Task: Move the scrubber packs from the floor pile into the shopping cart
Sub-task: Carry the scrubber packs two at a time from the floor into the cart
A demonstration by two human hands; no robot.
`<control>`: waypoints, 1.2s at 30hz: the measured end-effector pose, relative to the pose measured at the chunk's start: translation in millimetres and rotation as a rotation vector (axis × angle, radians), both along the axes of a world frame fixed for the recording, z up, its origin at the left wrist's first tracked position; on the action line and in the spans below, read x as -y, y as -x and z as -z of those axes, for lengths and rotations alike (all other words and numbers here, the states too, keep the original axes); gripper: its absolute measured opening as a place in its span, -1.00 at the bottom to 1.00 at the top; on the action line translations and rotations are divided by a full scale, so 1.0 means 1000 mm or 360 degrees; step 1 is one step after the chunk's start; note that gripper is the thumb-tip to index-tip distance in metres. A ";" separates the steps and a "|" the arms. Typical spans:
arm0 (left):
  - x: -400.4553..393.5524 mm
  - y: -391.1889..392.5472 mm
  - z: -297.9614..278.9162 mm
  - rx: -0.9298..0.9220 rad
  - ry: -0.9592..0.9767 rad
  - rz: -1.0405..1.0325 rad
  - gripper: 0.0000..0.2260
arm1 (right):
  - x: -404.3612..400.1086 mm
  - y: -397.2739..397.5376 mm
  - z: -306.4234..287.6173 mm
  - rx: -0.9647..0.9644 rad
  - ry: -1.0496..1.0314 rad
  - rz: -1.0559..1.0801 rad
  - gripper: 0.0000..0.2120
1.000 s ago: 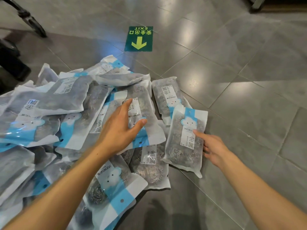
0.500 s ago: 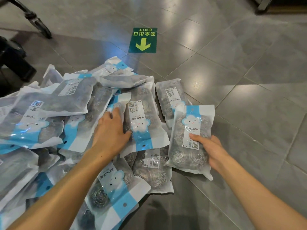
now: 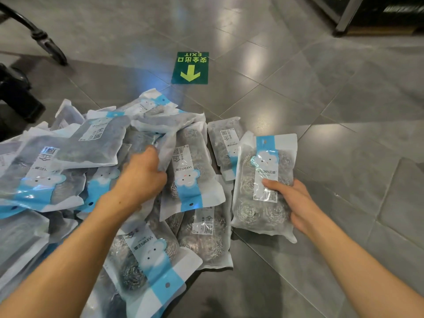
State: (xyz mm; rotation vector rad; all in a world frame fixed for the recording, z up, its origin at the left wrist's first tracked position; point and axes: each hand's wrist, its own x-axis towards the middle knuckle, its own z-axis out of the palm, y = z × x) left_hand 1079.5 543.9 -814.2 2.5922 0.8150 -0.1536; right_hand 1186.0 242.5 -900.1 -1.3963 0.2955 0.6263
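gripping one pack each: our right hand (image 3: pixel 296 203) clamps a scrubber pack (image 3: pixel 263 187), long axis 12–6; left hand (image 3: pixel 140 177) pinches the centre pack (image 3: pixel 190 177) at its 9 o'clock edge.

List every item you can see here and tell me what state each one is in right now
Left hand: closed on the edge of a scrubber pack in the pile.
Right hand: gripping the rightmost scrubber pack.
Rightmost scrubber pack: sealed, held, label up.
Centre scrubber pack: sealed, pinched at its left edge.
Floor pile: heaped, overlapping, on the floor.
Exit floor sign: flat, arrow pointing toward the person.
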 end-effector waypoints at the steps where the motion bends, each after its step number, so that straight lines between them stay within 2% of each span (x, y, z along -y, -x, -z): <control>1: -0.002 0.001 -0.007 0.0099 0.0081 -0.0006 -0.78 | 0.002 -0.001 -0.003 0.0013 -0.0005 0.0004 -0.49; 3: -0.008 0.006 -0.020 0.0286 0.0321 -0.0062 -0.71 | 0.005 -0.001 -0.011 0.0035 -0.0027 0.0003 -0.51; 7: -0.017 0.022 -0.044 0.0620 0.1279 -0.0303 -0.71 | 0.008 0.002 -0.030 0.0046 -0.0133 -0.0043 -0.61; 10: -0.012 0.032 -0.043 0.0761 0.2015 -0.0482 -0.73 | 0.006 0.005 -0.042 0.0062 -0.0179 -0.0103 -0.48; 12: -0.005 0.038 -0.034 0.0757 0.2429 -0.0568 -0.65 | 0.005 0.006 -0.049 0.0065 -0.0206 -0.0132 -0.43; 14: 0.001 0.043 -0.026 0.0806 0.2693 -0.0552 -0.50 | 0.004 0.008 -0.058 0.0068 -0.0226 -0.0155 -0.44; 17: 0.006 0.047 -0.019 0.0841 0.2827 -0.0488 -0.51 | 0.002 0.011 -0.069 0.0080 -0.0225 -0.0212 -0.42; 19: 0.009 0.046 -0.016 0.0774 0.2917 -0.0492 -0.34 | 0.002 0.012 -0.075 0.0089 -0.0226 -0.0232 -0.39; 21: 0.013 0.045 -0.013 0.0658 0.3132 -0.0312 -0.47 | 0.001 0.013 -0.079 0.0102 -0.0228 -0.0238 -0.39; 22: 0.016 0.043 -0.014 0.0605 0.3181 -0.0291 -0.54 | 0.000 0.014 -0.081 0.0117 -0.0228 -0.0231 -0.40; 24: 0.016 0.036 -0.013 0.0637 0.2932 -0.0379 -0.58 | 0.000 0.014 -0.084 0.0151 -0.0234 -0.0226 -0.41; 26: 0.014 0.031 -0.017 0.0757 0.2576 -0.0327 -0.35 | -0.001 0.014 -0.087 0.0171 -0.0241 -0.0234 -0.41; 27: 0.010 0.029 -0.018 0.0774 0.2479 -0.0271 -0.25 | -0.001 0.013 -0.089 0.0182 -0.0244 -0.0235 -0.43; 28: 0.006 0.027 -0.018 0.0776 0.2435 -0.0245 -0.22 | -0.001 0.013 -0.090 0.0196 -0.0245 -0.0234 -0.44; 32: -0.004 0.020 -0.025 0.0829 0.2295 -0.0183 -0.62 | -0.007 0.009 -0.102 0.0289 -0.0228 -0.0238 -0.47; 36: -0.007 0.011 -0.040 0.0875 0.2131 -0.0169 -0.46 | -0.015 0.002 -0.120 0.0372 -0.0185 -0.0236 -0.47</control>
